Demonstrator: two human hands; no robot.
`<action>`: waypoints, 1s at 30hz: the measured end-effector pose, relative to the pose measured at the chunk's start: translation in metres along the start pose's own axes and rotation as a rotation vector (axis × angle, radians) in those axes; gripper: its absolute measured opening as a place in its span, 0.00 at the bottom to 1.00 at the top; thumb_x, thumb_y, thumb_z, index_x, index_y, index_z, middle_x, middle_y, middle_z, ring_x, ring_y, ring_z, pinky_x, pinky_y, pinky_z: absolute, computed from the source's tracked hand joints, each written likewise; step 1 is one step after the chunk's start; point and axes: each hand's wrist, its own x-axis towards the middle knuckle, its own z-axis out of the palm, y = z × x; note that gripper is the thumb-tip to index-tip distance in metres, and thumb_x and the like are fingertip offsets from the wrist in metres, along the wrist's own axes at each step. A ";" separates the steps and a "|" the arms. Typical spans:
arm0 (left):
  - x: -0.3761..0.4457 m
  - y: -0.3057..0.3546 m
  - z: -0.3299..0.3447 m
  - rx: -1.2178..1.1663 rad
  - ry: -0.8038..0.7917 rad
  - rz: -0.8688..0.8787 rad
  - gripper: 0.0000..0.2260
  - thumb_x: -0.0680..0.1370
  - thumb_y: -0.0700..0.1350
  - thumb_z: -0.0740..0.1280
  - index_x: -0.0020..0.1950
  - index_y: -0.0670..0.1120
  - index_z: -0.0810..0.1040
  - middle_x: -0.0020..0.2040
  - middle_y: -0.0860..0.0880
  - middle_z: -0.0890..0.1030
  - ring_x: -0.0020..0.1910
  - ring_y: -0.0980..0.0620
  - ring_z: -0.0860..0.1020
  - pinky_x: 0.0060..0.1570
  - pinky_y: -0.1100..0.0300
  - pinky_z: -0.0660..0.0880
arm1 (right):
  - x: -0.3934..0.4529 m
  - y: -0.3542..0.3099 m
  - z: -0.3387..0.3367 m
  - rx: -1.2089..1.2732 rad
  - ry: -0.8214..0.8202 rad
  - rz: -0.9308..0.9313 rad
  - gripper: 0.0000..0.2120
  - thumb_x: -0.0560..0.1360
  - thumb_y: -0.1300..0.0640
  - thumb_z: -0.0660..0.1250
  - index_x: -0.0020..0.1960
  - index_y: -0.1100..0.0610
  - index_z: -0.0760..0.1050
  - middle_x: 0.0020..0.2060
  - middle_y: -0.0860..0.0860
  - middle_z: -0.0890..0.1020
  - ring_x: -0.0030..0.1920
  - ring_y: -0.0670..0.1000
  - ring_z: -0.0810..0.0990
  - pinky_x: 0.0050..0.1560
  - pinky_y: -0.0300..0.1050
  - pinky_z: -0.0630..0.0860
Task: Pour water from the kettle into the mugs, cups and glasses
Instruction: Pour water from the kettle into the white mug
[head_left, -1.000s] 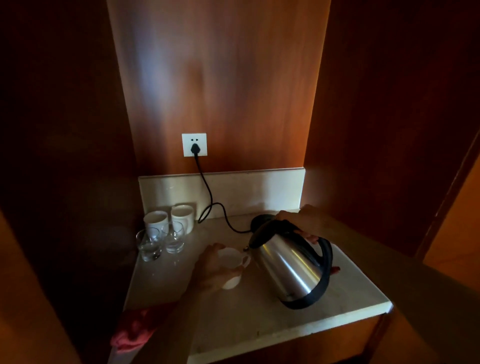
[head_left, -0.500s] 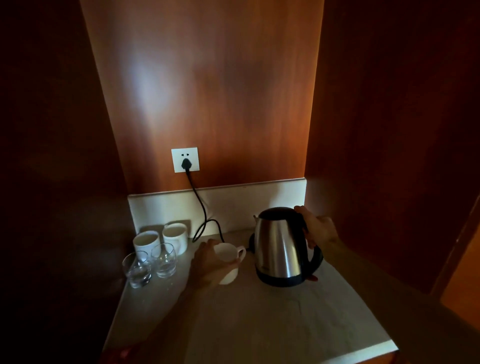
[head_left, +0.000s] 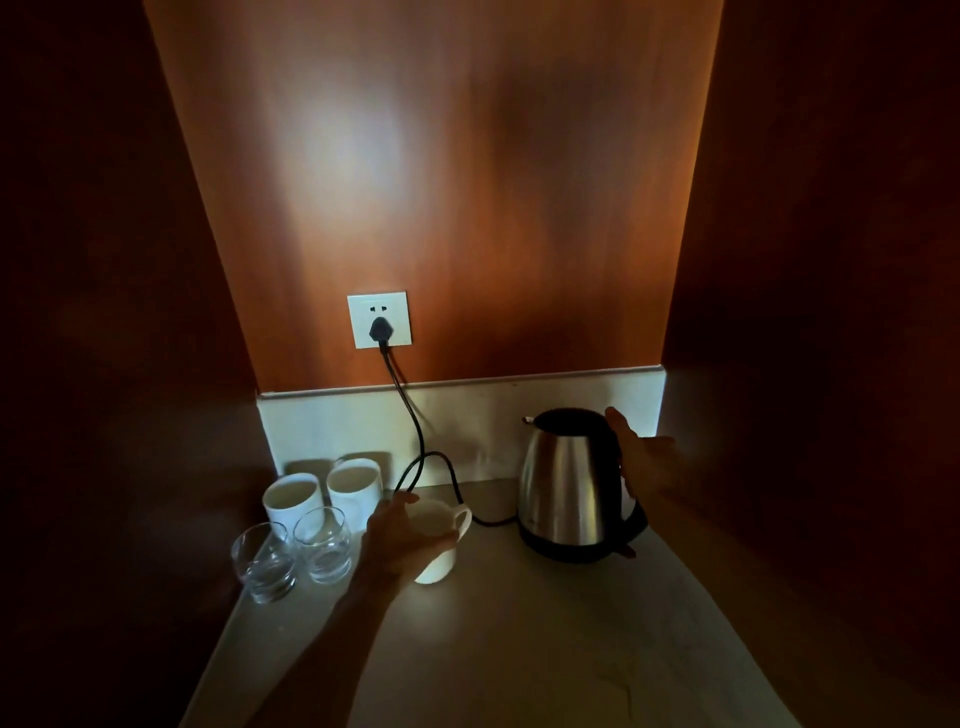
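Two hands, five vessels, and the pour is over for now. A second ago we had the kettle (head_left: 569, 480) tipped hard over the handled cup (head_left: 439, 540); half a second ago it was already upright, and now it stands on its base at the right rear of the surface (head_left: 519, 649), long axis vertical, spout toward the left and handle to the right. That tells us, we'd say, that this cup has had its share — though the light is too dim to see a water level in it.

Our right hand (head_left: 647, 462) is at the kettle's handle, fingers (head_left: 618, 421) fairly straight and lying along it; whether the thumb is hooked behind, we cannot tell. It looks more like letting go than gripping. Our left hand (head_left: 400, 545) holds the cup, fingers curled round its near side, the cup's handle sticking out to the right toward the kettle.

Left of that sit two glasses (head_left: 291, 556) side by side, and just behind them two white mugs (head_left: 322, 493) against the backsplash. Both glasses seem to have some water at the bottom; the mugs are too shadowed to call. The black cord (head_left: 415, 441) runs from the wall socket (head_left: 379, 319) down behind the cup to the kettle's base.

Next job, by our reckoning — slide this cup aside, bring up another.
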 end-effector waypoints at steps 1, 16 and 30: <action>0.003 -0.001 0.001 0.013 0.006 -0.005 0.40 0.57 0.74 0.73 0.61 0.51 0.76 0.56 0.51 0.80 0.57 0.51 0.79 0.52 0.61 0.73 | 0.003 0.000 0.001 0.015 -0.007 -0.003 0.28 0.71 0.32 0.69 0.32 0.57 0.74 0.27 0.51 0.77 0.29 0.50 0.76 0.31 0.42 0.69; 0.025 -0.010 0.010 0.031 0.009 0.023 0.35 0.60 0.67 0.78 0.60 0.49 0.77 0.54 0.51 0.79 0.56 0.51 0.79 0.49 0.65 0.70 | 0.030 -0.004 0.023 0.115 0.029 -0.098 0.30 0.73 0.37 0.69 0.27 0.59 0.68 0.25 0.54 0.73 0.28 0.52 0.73 0.34 0.43 0.69; 0.038 -0.013 0.002 0.010 -0.088 0.043 0.42 0.51 0.70 0.67 0.61 0.52 0.76 0.54 0.52 0.78 0.56 0.52 0.78 0.52 0.63 0.71 | 0.044 0.025 0.028 0.048 0.016 -0.208 0.29 0.75 0.40 0.69 0.24 0.57 0.68 0.17 0.47 0.71 0.23 0.49 0.73 0.30 0.39 0.68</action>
